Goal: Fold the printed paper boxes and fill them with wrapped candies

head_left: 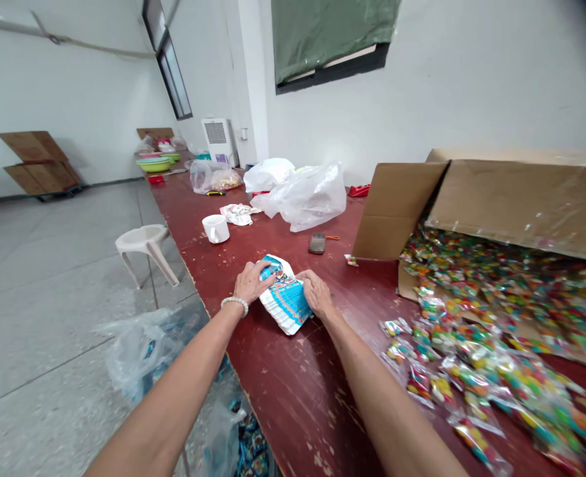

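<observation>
A stack of blue-and-white printed packets (289, 308), flat and thin-edged, lies on the worn red table (317, 377). Its layered white edges face me. My left hand (251, 283), with a beaded bracelet at the wrist, grips the stack's left side, fingers resting over the top. Curled against the right edge, my right hand (317, 291) holds the stack from the other side; some of its fingertips are hidden. To the right, small clear packets of colourful candies (471, 377) are spread over the table.
An open cardboard box (396, 212) full of candy packets stands at right. Beyond the stack are a white mug (216, 228), a small dark device (317, 244) and plastic bags (307, 199). A white stool (146, 238) and bags of blue packets (144, 351) stand left of the table edge.
</observation>
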The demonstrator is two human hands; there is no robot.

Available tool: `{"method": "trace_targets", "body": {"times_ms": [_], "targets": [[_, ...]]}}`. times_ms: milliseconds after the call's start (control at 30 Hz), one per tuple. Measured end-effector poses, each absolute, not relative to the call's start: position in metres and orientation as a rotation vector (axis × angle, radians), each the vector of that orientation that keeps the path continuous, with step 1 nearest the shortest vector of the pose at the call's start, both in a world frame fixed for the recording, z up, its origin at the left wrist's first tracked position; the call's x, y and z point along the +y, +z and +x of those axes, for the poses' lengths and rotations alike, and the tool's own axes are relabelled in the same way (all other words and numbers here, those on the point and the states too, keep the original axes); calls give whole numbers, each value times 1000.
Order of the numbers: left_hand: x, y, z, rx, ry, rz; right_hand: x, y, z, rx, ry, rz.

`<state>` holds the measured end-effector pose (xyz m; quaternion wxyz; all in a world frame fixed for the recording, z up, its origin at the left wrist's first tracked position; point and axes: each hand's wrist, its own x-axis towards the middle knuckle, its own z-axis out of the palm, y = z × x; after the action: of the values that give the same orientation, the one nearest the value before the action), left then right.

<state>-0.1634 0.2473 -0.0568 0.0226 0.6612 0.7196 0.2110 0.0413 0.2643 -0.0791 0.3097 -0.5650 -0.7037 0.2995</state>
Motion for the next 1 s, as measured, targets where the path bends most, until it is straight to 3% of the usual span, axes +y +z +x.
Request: {"method": "trace_targets", "body": {"times_ms": [267, 633, 833, 1000], "targets": [[224, -55, -150, 2116, 899, 1891, 237, -65, 42, -1829, 846, -1632], [204, -63, -124, 1603, 1265, 1335, 122, -65, 134, -1936, 986, -1329], [222, -39, -156, 1677, 1385, 1262, 58, -66, 181, -1907, 997, -1377], [226, -31, -157, 1783, 1255, 1532, 20, -73, 203, -1820, 988, -1453]]}}
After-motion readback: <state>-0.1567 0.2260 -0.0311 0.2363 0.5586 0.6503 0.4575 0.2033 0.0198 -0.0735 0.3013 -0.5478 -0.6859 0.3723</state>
